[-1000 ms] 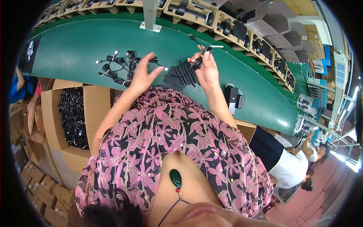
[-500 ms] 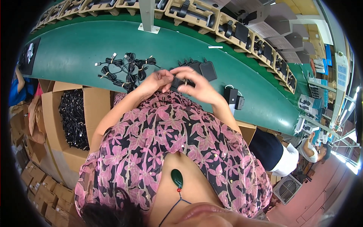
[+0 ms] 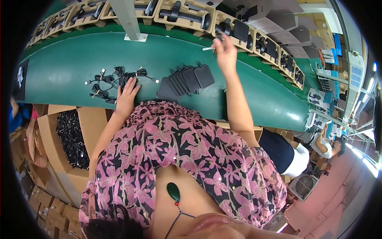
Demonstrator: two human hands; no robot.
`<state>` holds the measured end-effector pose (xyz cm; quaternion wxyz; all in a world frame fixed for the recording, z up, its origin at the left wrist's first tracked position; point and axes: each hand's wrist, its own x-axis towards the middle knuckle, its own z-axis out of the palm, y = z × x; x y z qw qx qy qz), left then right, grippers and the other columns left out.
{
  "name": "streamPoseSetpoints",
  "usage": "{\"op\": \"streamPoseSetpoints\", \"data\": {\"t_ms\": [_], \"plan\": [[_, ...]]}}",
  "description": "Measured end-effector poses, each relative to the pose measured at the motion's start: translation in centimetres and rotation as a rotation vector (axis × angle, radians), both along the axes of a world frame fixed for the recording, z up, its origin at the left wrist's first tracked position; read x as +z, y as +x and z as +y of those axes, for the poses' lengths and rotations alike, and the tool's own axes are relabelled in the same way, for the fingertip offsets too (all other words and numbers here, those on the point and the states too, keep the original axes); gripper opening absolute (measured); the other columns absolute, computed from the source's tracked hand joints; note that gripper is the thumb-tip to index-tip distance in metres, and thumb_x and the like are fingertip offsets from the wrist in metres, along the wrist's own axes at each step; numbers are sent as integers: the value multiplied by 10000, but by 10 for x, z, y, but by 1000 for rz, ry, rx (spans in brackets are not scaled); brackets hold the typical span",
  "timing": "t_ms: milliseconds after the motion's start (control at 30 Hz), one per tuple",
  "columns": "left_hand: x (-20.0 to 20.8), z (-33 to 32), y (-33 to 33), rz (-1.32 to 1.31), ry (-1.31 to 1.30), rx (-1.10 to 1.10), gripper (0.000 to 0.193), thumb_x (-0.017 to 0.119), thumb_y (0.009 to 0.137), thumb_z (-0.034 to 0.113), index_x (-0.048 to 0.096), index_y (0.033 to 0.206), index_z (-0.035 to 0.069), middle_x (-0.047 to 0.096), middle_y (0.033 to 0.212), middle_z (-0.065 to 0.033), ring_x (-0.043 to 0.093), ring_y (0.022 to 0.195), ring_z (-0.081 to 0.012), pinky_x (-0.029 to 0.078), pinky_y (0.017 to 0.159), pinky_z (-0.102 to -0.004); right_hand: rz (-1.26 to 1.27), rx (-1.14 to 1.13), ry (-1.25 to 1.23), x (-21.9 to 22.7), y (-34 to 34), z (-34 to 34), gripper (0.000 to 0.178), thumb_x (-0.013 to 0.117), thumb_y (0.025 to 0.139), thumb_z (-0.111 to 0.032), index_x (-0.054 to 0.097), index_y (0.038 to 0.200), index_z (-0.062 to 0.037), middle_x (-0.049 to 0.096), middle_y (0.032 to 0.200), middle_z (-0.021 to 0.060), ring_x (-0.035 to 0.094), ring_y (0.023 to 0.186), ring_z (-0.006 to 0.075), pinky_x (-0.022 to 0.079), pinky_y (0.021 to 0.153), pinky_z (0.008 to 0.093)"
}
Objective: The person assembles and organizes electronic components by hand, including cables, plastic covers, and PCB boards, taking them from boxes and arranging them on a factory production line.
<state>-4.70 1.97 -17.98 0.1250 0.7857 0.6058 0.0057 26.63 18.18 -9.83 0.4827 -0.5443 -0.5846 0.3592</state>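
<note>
My left hand (image 3: 126, 95) reaches over several tied black cables (image 3: 104, 78) with light-coloured plugs. Its fingers are stretched out, and the fingertips touch a cable at the right of the bunch. My right hand (image 3: 225, 49) is at the far edge of the green table, in front of a moulded tan tray (image 3: 217, 27). Its fingers are pinched on a small dark piece, partly hidden and blurred, whose kind I cannot make out. Between my arms, flat black pads (image 3: 183, 81) with short stems lie overlapped in a fanned row.
A curved line of tan trays with black parts, including another tray (image 3: 185, 18), runs along the far side. A white metal post (image 3: 127, 20) stands on the table (image 3: 59, 65). At lower left, a cardboard box (image 3: 93, 127) holds many black cables. People (image 3: 296, 159) are at right.
My hands have parted from over the black pads. The right reached far and right to the trays; the left moved left onto the cables. The pads now show uncovered.
</note>
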Motion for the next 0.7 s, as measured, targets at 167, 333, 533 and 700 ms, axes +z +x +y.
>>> {"op": "streamPoseSetpoints", "data": {"t_ms": [167, 333, 533, 700], "plan": [[1, -3, 7, 143, -87, -22, 667, 651, 672, 230, 352, 1267, 194, 104, 1411, -8, 48, 1309, -169, 167, 993, -505, -206, -194, -51, -5, 50, 78, 388, 568, 799, -196, 495, 1079, 63, 599, 608, 61, 531, 557, 90, 418, 523, 229], [4, -15, 10, 177, -41, 16, 692, 645, 677, 229, 318, 1286, 217, 103, 1410, -9, 53, 1308, -168, 168, 992, -513, -539, -232, -216, 17, 50, 106, 401, 597, 761, -250, 488, 997, 55, 631, 725, 132, 610, 771, 260, 456, 699, 344], [8, -26, 11, 167, 2, 39, 713, 637, 683, 234, 284, 1302, 244, 112, 1408, -4, 69, 1305, -169, 165, 992, -521, -839, -401, 41, -23, 28, 130, 329, 603, 737, -162, 407, 906, 41, 562, 856, 231, 547, 820, 383, 444, 717, 424], [8, -30, 11, 182, -8, 32, 719, 627, 692, 227, 264, 1311, 256, 108, 1408, 1, 72, 1305, -168, 159, 991, -528, -766, -542, 335, -61, 15, 125, 193, 523, 782, -81, 420, 884, 46, 519, 846, 216, 511, 800, 371, 411, 692, 423]]}}
